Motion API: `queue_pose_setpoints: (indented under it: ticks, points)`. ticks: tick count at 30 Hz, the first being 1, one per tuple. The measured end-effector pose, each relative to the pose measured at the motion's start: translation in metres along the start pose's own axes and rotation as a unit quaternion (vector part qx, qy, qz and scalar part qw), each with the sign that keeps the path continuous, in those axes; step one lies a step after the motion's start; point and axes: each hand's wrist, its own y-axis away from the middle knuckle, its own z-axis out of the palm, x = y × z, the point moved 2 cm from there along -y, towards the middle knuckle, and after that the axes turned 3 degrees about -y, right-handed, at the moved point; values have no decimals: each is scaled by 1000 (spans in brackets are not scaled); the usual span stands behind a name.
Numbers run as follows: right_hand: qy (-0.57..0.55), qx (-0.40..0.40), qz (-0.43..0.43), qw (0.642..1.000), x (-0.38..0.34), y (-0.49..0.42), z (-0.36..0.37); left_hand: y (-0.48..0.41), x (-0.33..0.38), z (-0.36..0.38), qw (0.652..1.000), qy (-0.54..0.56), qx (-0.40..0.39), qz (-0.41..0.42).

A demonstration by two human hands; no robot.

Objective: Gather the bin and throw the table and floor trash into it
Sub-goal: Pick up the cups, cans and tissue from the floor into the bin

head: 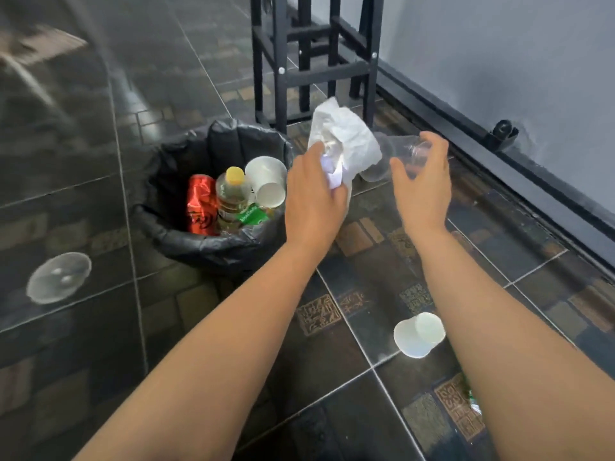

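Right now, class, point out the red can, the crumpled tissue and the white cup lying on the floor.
red can (200, 204), head view, its crushed side.
crumpled tissue (346, 134), head view, upper folds.
white cup (419, 334), head view, its side.

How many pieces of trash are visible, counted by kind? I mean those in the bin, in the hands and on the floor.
White cups: 2
Clear cups: 1
Clear lids: 1
Bottles: 1
Red cans: 1
Green wrappers: 1
Crumpled papers: 1
Total: 8

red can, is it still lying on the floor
No, the red can stands inside the black-lined bin, beside a yellow-capped bottle.
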Motion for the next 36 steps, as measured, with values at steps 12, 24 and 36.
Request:
queue_pose_setpoints:
  ticks: [12,24,36]
  points:
    - [-92,-104,-81,987,-83,34,116,-15,-89,-109,958,-244,63,-133]
    - [155,-226,-160,948,-71,49,166,-14,-133,-121,934,-298,-50,-188]
    - [23,-221,63,973,-40,28,155,-24,-167,-132,940,-112,1,-321]
